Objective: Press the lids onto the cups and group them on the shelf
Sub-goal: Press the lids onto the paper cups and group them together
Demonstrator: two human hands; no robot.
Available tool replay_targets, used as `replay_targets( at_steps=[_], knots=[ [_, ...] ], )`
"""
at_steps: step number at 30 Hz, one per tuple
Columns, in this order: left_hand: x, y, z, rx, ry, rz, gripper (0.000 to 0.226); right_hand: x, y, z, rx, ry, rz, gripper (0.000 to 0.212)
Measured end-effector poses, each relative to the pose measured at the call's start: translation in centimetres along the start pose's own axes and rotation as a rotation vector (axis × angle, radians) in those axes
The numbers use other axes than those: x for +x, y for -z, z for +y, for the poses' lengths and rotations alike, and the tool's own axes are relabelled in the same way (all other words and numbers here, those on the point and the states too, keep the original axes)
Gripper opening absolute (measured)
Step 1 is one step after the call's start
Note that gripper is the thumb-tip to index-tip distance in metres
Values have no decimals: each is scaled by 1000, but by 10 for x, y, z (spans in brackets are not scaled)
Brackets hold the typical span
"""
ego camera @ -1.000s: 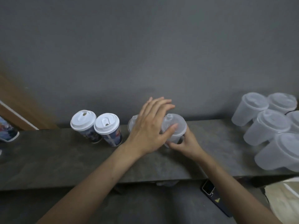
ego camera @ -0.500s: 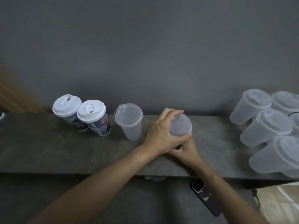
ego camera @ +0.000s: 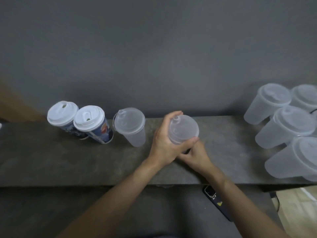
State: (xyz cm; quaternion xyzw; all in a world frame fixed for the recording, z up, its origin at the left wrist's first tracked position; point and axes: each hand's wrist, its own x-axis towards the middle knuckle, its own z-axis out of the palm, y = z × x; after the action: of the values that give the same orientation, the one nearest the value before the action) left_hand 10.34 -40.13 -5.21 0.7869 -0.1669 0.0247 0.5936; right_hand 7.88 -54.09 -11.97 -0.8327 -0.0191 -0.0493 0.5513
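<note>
Left hand (ego camera: 163, 143): fingers clamped round cup (ego camera: 184, 130) top
Right hand (ego camera: 195, 155): fingers curled round its base

No legible text anywhere, printed paper cups (ego camera: 101, 133) well left of the left hand (ego camera: 164, 143) carrying blue graphics too blurred to read, dark phone (ego camera: 217, 202) just below the right hand (ego camera: 195, 157) showing a small yellow mark, unreadable

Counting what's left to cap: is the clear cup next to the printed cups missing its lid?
No, the clear cup beside the printed cups has a clear lid seated on its rim.
</note>
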Motion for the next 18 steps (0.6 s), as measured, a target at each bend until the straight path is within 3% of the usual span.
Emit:
replay_targets(
  at_steps=[4, 8, 14, 18],
  knots=[
    [-4, -14, 1, -42, 0, 113, 80, 3, 1, -4, 22, 37, -22, 71],
    [1, 2, -7, -65, 13, -58, 79, 3, 5, 2, 86, 16, 26, 76],
    [-4, -5, -4, -50, 58, -8, 83, 5, 1, 8, 133, 11, 37, 85],
    [3, 9, -8, -119, 113, -135, 85, 0, 5, 4, 140, -5, 40, 89]
  ],
)
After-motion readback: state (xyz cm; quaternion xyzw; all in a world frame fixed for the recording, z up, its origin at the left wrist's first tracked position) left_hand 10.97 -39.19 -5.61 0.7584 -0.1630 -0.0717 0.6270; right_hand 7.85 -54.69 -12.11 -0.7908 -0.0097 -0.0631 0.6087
